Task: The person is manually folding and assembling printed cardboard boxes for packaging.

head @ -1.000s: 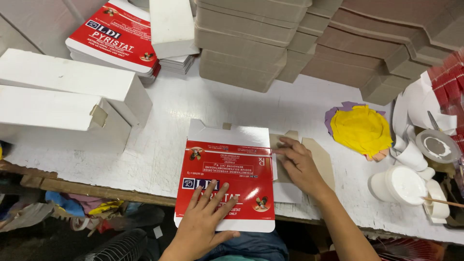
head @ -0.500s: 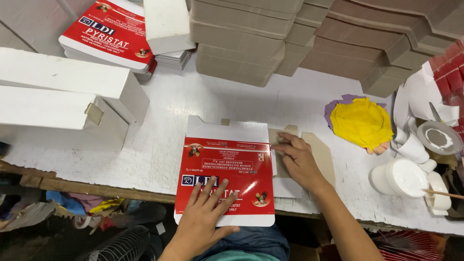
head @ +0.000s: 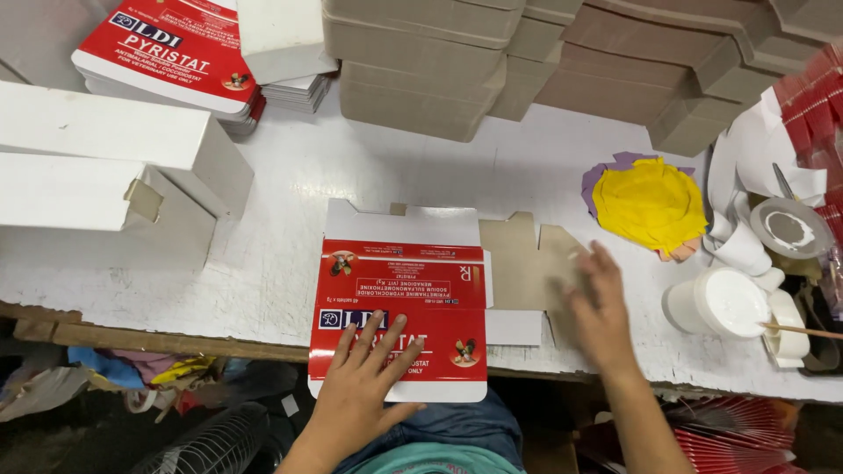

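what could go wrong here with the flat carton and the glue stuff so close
The right hand looks blurred over the brown flap; only the left hand pins the red carton, which overhangs the table edge and might slip. The white tub nearby could get knocked.

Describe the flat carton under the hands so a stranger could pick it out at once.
Start at the white worktable and look to its near edge, in the middle. There a flat red and white carton lies unfolded, pinned by the left hand, while the right hand rests on its brown flap. Unlike the stacked cartons at the far left, it lies alone and opened out.
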